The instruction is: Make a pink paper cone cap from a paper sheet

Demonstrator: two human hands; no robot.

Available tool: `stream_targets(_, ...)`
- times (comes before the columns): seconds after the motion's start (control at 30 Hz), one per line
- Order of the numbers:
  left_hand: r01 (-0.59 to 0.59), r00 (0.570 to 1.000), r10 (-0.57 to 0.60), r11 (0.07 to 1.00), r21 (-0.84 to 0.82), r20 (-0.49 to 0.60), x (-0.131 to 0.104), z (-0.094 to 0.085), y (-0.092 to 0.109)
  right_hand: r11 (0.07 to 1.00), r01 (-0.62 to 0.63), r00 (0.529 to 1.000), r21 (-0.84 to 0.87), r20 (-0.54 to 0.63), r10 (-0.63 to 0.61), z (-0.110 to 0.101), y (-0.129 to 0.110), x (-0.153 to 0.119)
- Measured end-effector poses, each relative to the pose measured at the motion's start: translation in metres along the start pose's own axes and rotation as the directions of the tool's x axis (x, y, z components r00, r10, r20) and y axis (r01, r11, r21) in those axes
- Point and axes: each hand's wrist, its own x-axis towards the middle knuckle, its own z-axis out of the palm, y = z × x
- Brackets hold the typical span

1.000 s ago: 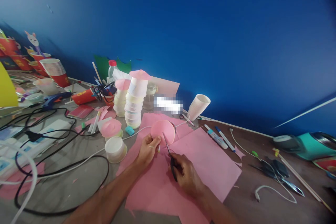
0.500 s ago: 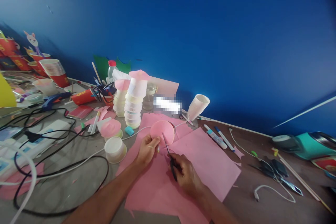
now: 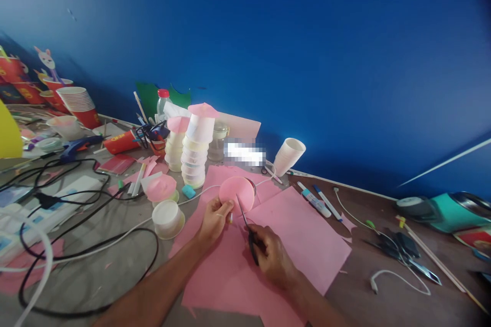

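A round pink paper disc (image 3: pixel 235 190) is pinched at its lower left edge by my left hand (image 3: pixel 215 218). My right hand (image 3: pixel 271 255) is closed round the black handles of a pair of scissors (image 3: pixel 244 217). The blades reach over the disc, with the tip near its middle; whether they are parted I cannot tell. Beneath both hands lie large pink paper sheets (image 3: pixel 226 276). A white paper cup (image 3: pixel 168 218) stands upside down left of my left hand, and behind it is another cup with a pink paper top (image 3: pixel 161 187).
Two cup towers (image 3: pixel 196 158) with pink roofs stand behind the sheets. A stack of white cups (image 3: pixel 289 156) leans near the blue wall. Black cables (image 3: pixel 88 232) and a power strip (image 3: pixel 65 202) spread on the left. Markers (image 3: pixel 314 200) and a multi-tool (image 3: pixel 422 270) lie on the right.
Almost nothing differs. The whole view has shifted very slightly to the left, while both hands, the disc and the scissors keep their places relative to each other.
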Motion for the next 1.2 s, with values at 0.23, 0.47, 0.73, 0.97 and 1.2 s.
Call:
stream_targets(0.23,0.003,1.0,-0.003,1.0,-0.014,-0.009,0.0,0.002,0.002,1.0,-0.008,1.0,0.027,0.011,0.008,0.0,0.0,0.0)
stream_targets(0.47,0.003,1.0,-0.004,1.0,-0.023,-0.031,0.0,0.001,0.004,0.999,0.008,1.0,0.033,0.015,-0.009,0.0,0.001,-0.001)
stream_targets(0.73,-0.002,0.997,-0.009,0.988,-0.154,-0.072,0.005,-0.004,-0.003,0.98,0.027,0.999,0.198,0.036,-0.035,-0.012,0.0,-0.003)
stream_targets(0.97,0.014,0.998,-0.02,0.994,-0.106,-0.057,0.0,0.0,-0.003,0.877,0.094,0.98,0.472,-0.2,0.003,-0.017,0.007,0.0)
stream_targets(1.2,0.009,1.0,-0.009,0.999,0.052,-0.013,-0.011,0.009,0.008,0.851,0.046,0.937,0.523,-0.319,0.145,-0.013,0.008,0.009)
